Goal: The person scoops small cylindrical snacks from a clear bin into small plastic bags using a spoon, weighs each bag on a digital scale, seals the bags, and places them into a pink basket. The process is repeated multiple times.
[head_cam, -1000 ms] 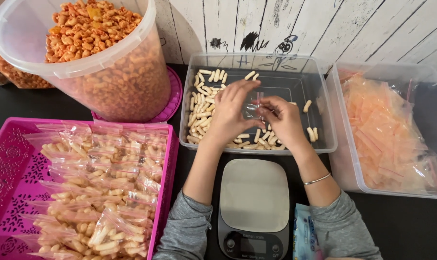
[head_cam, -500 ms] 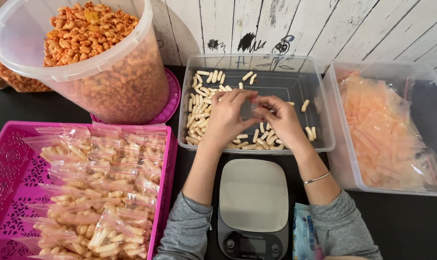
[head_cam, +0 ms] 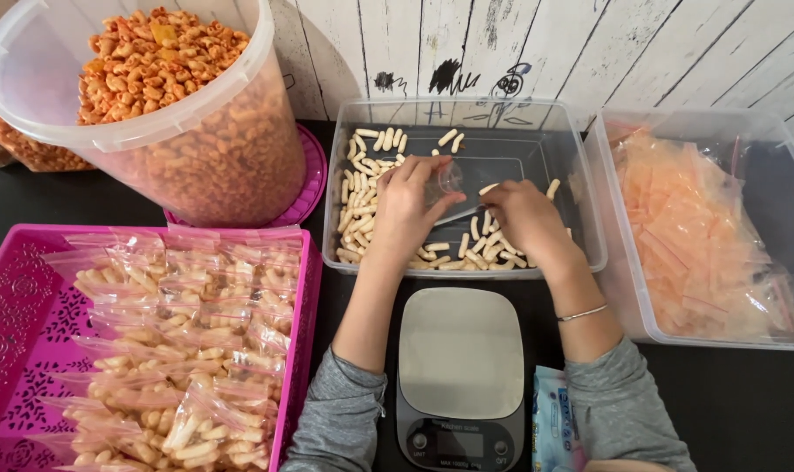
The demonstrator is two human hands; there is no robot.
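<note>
Black table under white planks, tubs and snacks laid out across it.
Pink basket (head_cam: 3, 323) of filled packets, big orange-snack tub (head_cam: 231, 149), then the clear tray (head_cam: 537, 131): left hand (head_cam: 403, 210) pinches a small clear bag (head_cam: 454, 188) over it, right hand (head_cam: 523, 218) curls its fingers on the bag's other edge, scale (head_cam: 460, 350) just below.

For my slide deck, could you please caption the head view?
Left hand holds a small clear bag while right hand gathers pale snack sticks in a clear tub.
</note>
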